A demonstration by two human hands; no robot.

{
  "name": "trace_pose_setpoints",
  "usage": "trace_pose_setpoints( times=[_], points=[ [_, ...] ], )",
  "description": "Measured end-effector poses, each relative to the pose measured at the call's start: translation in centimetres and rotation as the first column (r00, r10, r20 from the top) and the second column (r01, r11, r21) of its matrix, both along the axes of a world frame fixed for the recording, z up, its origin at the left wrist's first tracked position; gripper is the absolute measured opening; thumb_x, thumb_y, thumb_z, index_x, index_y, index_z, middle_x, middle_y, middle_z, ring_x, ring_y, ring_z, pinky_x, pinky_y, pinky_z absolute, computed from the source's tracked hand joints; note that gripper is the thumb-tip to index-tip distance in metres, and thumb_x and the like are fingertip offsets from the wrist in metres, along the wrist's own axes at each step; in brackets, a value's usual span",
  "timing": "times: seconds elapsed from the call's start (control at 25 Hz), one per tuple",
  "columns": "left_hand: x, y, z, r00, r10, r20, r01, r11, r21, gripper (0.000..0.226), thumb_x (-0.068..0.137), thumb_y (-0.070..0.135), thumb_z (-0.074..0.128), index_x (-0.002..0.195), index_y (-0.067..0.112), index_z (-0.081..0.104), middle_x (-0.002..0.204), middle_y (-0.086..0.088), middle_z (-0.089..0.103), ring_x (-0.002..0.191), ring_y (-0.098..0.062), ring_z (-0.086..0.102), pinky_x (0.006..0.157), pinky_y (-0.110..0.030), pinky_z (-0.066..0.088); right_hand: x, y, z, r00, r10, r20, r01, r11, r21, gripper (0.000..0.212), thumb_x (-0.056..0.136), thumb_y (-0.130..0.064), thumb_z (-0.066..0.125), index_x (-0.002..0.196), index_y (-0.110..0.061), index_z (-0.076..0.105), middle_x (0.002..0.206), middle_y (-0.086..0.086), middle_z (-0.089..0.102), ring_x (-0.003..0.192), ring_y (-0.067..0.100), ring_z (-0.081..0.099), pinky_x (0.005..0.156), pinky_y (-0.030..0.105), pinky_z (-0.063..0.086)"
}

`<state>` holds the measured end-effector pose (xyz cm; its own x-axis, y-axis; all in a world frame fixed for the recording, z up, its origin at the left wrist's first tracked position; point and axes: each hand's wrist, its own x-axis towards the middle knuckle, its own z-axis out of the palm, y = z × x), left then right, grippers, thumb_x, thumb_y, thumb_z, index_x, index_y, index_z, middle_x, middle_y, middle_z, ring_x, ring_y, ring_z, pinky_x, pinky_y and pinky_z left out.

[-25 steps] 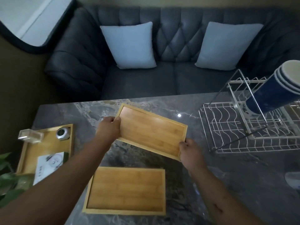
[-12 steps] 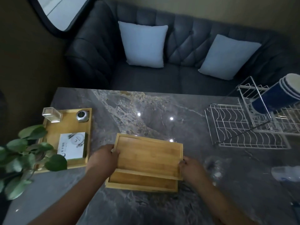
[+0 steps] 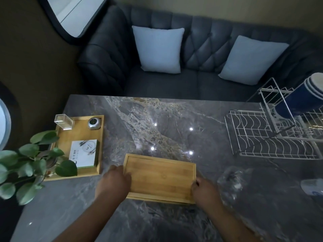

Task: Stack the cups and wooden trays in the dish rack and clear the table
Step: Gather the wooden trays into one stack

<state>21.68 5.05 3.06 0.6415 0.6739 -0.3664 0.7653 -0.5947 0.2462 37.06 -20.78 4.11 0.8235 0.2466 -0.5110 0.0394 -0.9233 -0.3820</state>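
On table (image 3: 174, 119): both hands gripping stacked wooden trays (image 3: 160, 178).

The table (image 3: 174, 119) is dark grey marble with pale and brownish veins. The trays (image 3: 160, 178) in front are light honey-coloured wood with fine grain; another tray (image 3: 82, 131) at the left has the same colour. The sofa (image 3: 201, 49) is dark grey, with a quilted diamond pattern, and its two cushions (image 3: 158, 49) are pale blue-white. The rack (image 3: 262, 137) is white wire. The cups (image 3: 300, 100) are deep blue with white rims. The plant (image 3: 26, 165) has green leaves.
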Motion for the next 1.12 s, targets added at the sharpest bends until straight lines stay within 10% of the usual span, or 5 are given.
trace_pose_setpoints(
  times=[0.28, 0.48, 0.76, 0.92, 1.12],
  points=[
    [0.0, 1.3, -0.7, 0.994, 0.016, -0.107, -0.028, 0.993, -0.113, 0.050, 0.095, 0.059, 0.049, 0.121, 0.019, 0.065, 0.117, -0.006, 0.068, 0.104, -0.026, 0.066, 0.087, -0.039, 0.053, 0.3, 0.3, -0.3, 0.995, 0.004, -0.101, -0.007, 1.000, -0.021, 0.031, 0.102, -0.028, 0.048, 0.121, -0.012, 0.067, 0.113, 0.008, 0.071, 0.088, 0.017, 0.059, 0.073, 0.028, 0.041],
    [0.7, 2.4, -1.6, 0.899, 0.429, -0.086, -0.357, 0.604, -0.713, 0.058, 0.092, 0.055, 0.065, 0.132, 0.014, 0.061, 0.118, -0.006, 0.070, 0.103, -0.024, 0.068, 0.094, -0.046, 0.055, 0.9, 1.3, -1.3, 0.899, -0.235, -0.369, 0.271, 0.961, 0.048, 0.043, 0.099, -0.031, 0.045, 0.131, -0.006, 0.059, 0.125, 0.014, 0.063, 0.109, 0.029, 0.060, 0.095, 0.042, 0.051],
    [1.4, 2.6, -2.5, 0.813, 0.567, -0.133, -0.429, 0.427, -0.796, 0.086, 0.072, 0.057, 0.083, 0.137, 0.014, 0.045, 0.114, -0.005, 0.064, 0.098, -0.024, 0.066, 0.063, -0.035, 0.052, 0.4, 1.9, -2.2, 0.775, -0.422, -0.471, 0.504, 0.862, 0.057, 0.043, 0.099, -0.033, 0.045, 0.133, -0.009, 0.054, 0.122, 0.010, 0.058, 0.107, 0.028, 0.056, 0.091, 0.045, 0.049],
    [0.8, 3.6, -2.0, 0.878, 0.459, -0.133, -0.342, 0.409, -0.846, 0.104, 0.051, 0.059, 0.092, 0.135, 0.013, 0.052, 0.122, -0.011, 0.071, 0.108, -0.031, 0.070, 0.085, -0.047, 0.058, 1.5, 1.0, -2.0, 0.676, -0.427, -0.600, 0.579, 0.812, 0.074, 0.035, 0.097, -0.031, 0.047, 0.122, -0.009, 0.059, 0.111, 0.008, 0.062, 0.097, 0.025, 0.058, 0.072, 0.037, 0.049],
    [0.7, 2.2, -1.9, 0.869, 0.482, -0.108, -0.202, 0.148, -0.968, 0.079, 0.067, 0.044, 0.089, 0.132, 0.007, 0.064, 0.125, -0.023, 0.071, 0.114, -0.044, 0.068, 0.100, -0.064, 0.051, 2.6, 0.3, -2.6, 0.554, -0.429, -0.714, 0.660, 0.749, 0.063, 0.043, 0.074, -0.041, 0.062, 0.111, -0.019, 0.067, 0.113, 0.017, 0.069, 0.106, 0.039, 0.065, 0.097, 0.060, 0.053]
  ],
)
